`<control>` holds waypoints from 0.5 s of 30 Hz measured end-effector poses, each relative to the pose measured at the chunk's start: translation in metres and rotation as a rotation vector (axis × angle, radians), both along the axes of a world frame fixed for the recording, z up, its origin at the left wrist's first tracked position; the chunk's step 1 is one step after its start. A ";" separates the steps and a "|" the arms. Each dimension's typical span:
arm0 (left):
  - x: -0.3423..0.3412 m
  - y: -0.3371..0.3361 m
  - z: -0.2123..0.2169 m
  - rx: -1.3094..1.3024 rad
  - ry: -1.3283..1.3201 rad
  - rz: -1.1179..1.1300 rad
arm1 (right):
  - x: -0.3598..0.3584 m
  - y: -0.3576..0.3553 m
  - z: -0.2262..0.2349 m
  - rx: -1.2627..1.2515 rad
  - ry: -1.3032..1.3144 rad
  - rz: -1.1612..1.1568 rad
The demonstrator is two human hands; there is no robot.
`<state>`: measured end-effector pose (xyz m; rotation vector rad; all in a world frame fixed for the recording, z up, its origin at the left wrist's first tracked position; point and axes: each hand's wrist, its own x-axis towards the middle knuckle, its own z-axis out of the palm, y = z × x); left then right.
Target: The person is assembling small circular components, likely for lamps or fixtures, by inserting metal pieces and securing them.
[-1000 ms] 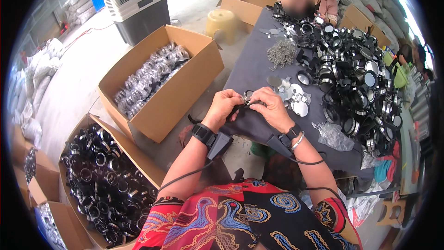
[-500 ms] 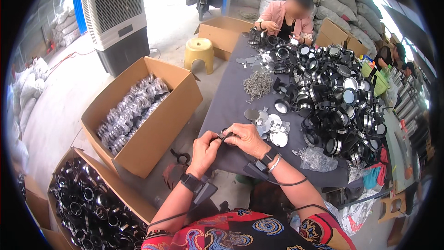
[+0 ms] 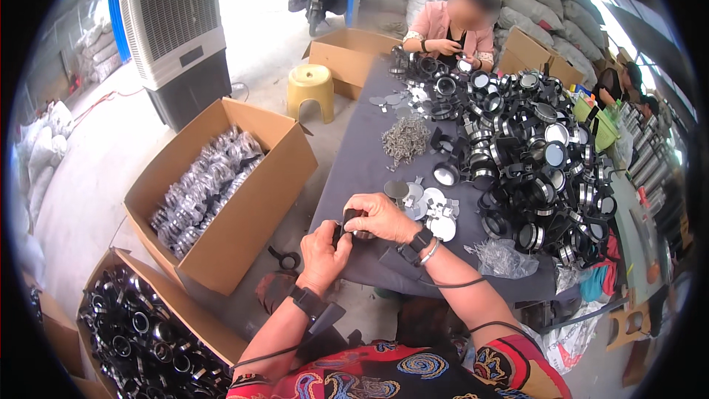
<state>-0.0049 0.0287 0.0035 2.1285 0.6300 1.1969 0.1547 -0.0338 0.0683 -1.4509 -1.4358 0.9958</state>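
Both hands meeting over near edge of grey worktop [image 3: 354,170], working one small black ring part [image 3: 348,223]. Left hand [image 3: 323,255] below, fingers curled shut on part's left side; right hand [image 3: 382,218] above, fingers closed over its top. Part held just above worktop edge, near round silver discs [image 3: 432,203]. Big heap of black ring frames [image 3: 532,148] far right on worktop, pile of small metal clips [image 3: 405,140] mid-worktop. Open cardboard box of bagged parts [image 3: 214,185] on floor to left. Another person seated at far end
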 end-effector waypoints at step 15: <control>-0.002 -0.002 0.001 -0.103 0.053 -0.030 | -0.005 -0.011 -0.022 0.204 0.070 -0.104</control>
